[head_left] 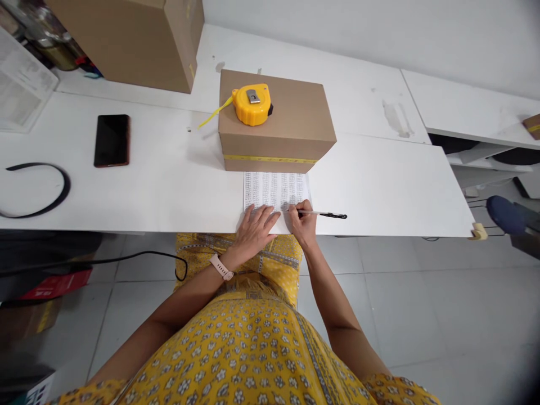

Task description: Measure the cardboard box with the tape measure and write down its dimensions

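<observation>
A sheet of paper covered in columns of small print or writing lies at the table's front edge. My left hand rests flat on its lower left part, fingers spread. In my right hand a pen is pinched, its black end pointing right and its tip side toward the sheet. Just behind the paper, and hiding its far end, stands a closed cardboard box. On top of the box sits a yellow tape measure, with a short length of tape out to the left.
A smartphone and a black curved band lie on the white table at left. Behind them stands a larger cardboard box, beside a clear plastic container. Shelves and a blue seat are at right.
</observation>
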### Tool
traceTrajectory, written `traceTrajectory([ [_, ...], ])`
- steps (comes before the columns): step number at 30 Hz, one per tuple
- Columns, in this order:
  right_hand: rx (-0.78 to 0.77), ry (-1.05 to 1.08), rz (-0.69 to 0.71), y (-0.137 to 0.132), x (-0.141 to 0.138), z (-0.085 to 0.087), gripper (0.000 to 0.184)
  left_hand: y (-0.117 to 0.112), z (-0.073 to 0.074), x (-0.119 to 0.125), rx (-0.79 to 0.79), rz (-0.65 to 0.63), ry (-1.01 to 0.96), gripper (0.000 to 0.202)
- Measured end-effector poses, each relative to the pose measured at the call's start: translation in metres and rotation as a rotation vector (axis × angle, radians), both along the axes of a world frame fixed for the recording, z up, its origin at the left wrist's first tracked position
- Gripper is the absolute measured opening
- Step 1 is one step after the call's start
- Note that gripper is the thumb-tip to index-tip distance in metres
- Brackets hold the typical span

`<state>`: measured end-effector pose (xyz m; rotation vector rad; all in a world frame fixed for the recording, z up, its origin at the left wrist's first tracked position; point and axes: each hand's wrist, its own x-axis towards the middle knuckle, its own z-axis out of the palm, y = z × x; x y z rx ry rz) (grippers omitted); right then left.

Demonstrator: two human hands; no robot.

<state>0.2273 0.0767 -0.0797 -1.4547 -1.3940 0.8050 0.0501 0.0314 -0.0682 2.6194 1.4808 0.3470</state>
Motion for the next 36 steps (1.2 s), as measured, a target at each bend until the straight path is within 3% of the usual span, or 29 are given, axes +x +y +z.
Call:
traceTrajectory([
  [36, 0.015, -0.030, -0.047, 0.0004, -0.0032, 0.0032, 0.028, 0.0002, 0.0011, 0.0003, -0.007, 0.001, -0.005, 0.057],
])
